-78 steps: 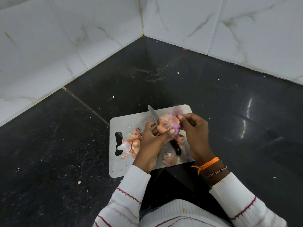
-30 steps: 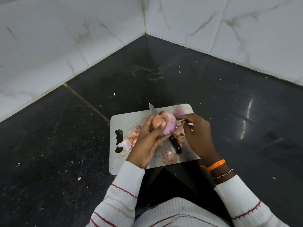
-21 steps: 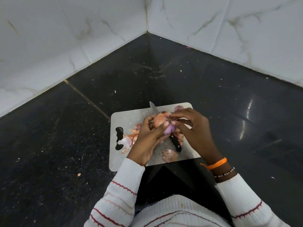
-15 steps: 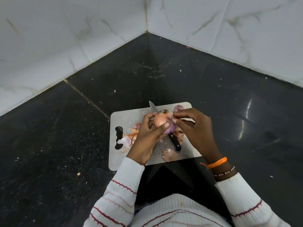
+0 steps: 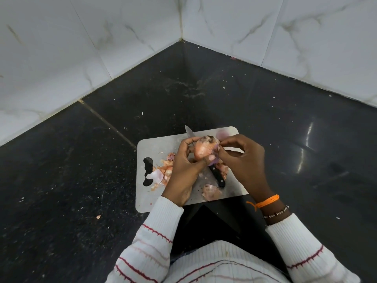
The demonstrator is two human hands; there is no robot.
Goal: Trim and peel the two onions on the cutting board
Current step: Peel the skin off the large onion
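Left hand (image 5: pixel 184 166) cups the onion (image 5: pixel 203 150) above the cutting board (image 5: pixel 157 147); right hand (image 5: pixel 241 160) pinches its skin; knife (image 5: pixel 216 174) lies beneath.

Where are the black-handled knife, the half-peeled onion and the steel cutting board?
black-handled knife (image 5: pixel 217 176), head view, on its handle.
half-peeled onion (image 5: pixel 202 150), head view, on its papery skin.
steel cutting board (image 5: pixel 161 144), head view, bare far-left corner.

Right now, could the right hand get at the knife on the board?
Probably yes. The knife lies on the board just under the right hand, its black handle uncovered. But that hand is pinching skin on the onion and would have to let go first.
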